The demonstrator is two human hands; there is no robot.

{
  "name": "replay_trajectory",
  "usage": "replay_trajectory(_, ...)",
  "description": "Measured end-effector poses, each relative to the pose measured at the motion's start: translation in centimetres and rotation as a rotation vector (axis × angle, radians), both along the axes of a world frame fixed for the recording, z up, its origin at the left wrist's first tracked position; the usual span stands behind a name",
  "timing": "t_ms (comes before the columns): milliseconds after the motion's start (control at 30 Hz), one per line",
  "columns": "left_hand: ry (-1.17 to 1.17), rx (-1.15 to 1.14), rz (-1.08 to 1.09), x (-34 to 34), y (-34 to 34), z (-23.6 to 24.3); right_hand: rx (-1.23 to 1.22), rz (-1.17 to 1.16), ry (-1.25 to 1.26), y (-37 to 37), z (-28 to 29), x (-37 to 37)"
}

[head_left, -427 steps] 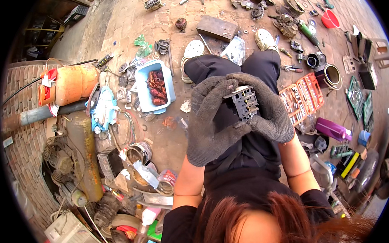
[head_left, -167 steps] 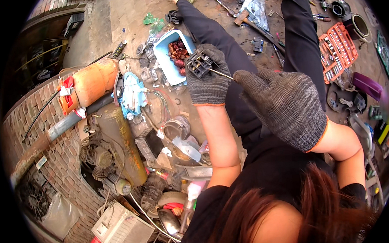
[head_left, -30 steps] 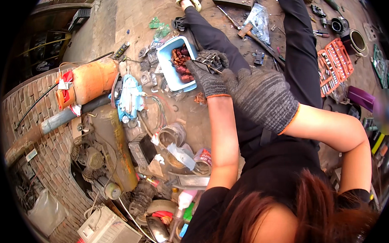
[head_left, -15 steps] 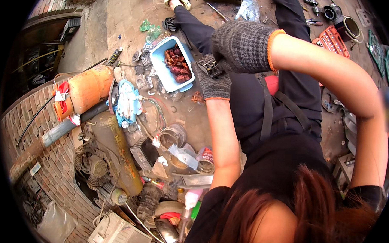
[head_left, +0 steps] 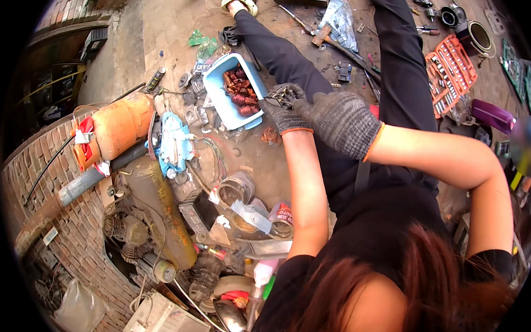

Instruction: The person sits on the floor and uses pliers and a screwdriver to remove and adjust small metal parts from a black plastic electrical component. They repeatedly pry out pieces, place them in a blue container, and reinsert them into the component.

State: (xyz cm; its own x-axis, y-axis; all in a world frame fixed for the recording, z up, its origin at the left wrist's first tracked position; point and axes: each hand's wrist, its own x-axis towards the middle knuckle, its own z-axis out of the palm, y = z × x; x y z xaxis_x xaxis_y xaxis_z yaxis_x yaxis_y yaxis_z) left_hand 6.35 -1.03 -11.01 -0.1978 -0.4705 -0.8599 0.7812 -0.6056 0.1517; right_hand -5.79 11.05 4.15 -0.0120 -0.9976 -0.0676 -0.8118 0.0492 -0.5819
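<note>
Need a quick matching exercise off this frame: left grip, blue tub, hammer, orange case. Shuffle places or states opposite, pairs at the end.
Column 1
1. left grip
2. blue tub
3. hammer
4. orange case

Column 2
A. lying between the legs
B. lying opened out
C. contains copper-red pieces
D. gloved, holding a small dark part

Pairs: 1-D, 2-C, 3-A, 4-B

- We look steeply down through one wide, head-worn fisheye camera.
- Closest to us, hair [head_left: 418,272] crosses the lower edge; the hands [head_left: 347,125] lie near mid-frame.
- Farther off, we see the floor [head_left: 173,29] bending toward the rim.
</note>
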Motion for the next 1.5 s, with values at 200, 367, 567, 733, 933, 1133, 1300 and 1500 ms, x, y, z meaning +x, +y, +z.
replay_trajectory(200,0.343,-0.301,-0.122,0.1,-0.8,1.7,-0.205,-0.154,-0.01,1.7,-2.2,2.4)
replay_trajectory(367,0.52,-0.558,-0.414,3.5,-3.2,-2.0,-0.053,-0.03,-0.02,-0.7,0.7,0.7)
replay_trajectory(567,-0.086,-0.377,-0.23,-0.2,0.7,5.7,0.192,0.276,0.018,-6.2,4.9,-3.8)
replay_trajectory(733,-0.19,-0.37,-0.325,-1.9,2.4,7.5,0.072,0.336,0.079,-7.4,4.4,-5.9)
replay_trajectory(933,-0.092,-0.345,-0.21,-0.5,1.8,7.3,0.072,0.314,0.12,-6.9,3.5,-2.9)
replay_trajectory(1133,0.159,-0.363,-0.091,0.2,-1.0,5.1,-0.091,-0.026,0.067,-0.8,2.2,0.9)
replay_trajectory(1300,-0.036,-0.424,-0.231,-1.2,0.5,5.5,0.167,0.106,0.079,-3.5,4.2,-1.0)
replay_trajectory(1500,-0.203,-0.364,-0.204,-1.4,2.2,6.3,0.187,0.319,0.041,-6.7,2.9,-4.5)
